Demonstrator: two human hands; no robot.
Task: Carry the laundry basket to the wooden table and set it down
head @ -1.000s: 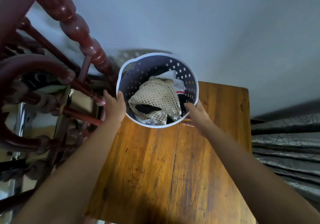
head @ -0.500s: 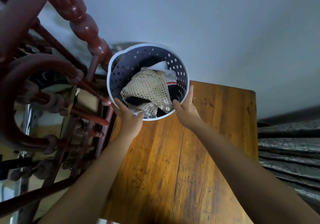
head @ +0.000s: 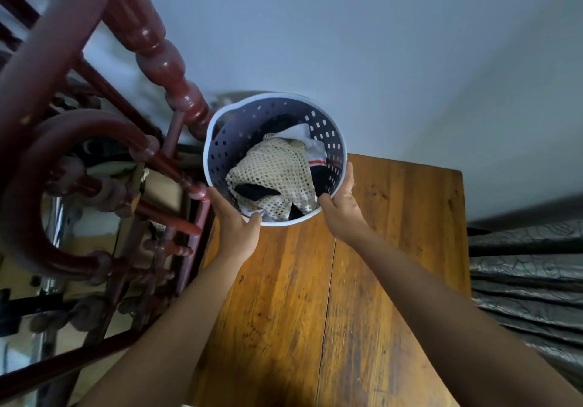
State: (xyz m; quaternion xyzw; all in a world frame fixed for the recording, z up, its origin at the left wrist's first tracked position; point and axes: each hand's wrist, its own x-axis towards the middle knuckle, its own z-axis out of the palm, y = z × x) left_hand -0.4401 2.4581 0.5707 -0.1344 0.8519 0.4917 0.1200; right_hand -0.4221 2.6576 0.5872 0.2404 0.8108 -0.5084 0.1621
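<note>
A round grey laundry basket (head: 227, 151) with a white rim and perforated walls sits at the far left corner of the wooden table (head: 394, 249), close to the wall. Inside lie a cream mesh cloth (head: 274, 170), a white garment and dark clothes. My left hand (head: 235, 227) grips the near left rim, thumb hooked over the edge. On the near right rim, my right hand (head: 342, 208) holds the basket with its thumb inside and fingers up the outer wall.
A dark red turned-wood chair or frame (head: 157, 69) crowds the left side, touching the basket's left wall. A pale blue wall (head: 378, 44) stands right behind the table. Grey patterned fabric (head: 523, 274) lies off the table's right edge.
Both hands shifted from the basket's sides to its near rim and now grip it. The basket sits slightly farther toward the back left corner.
</note>
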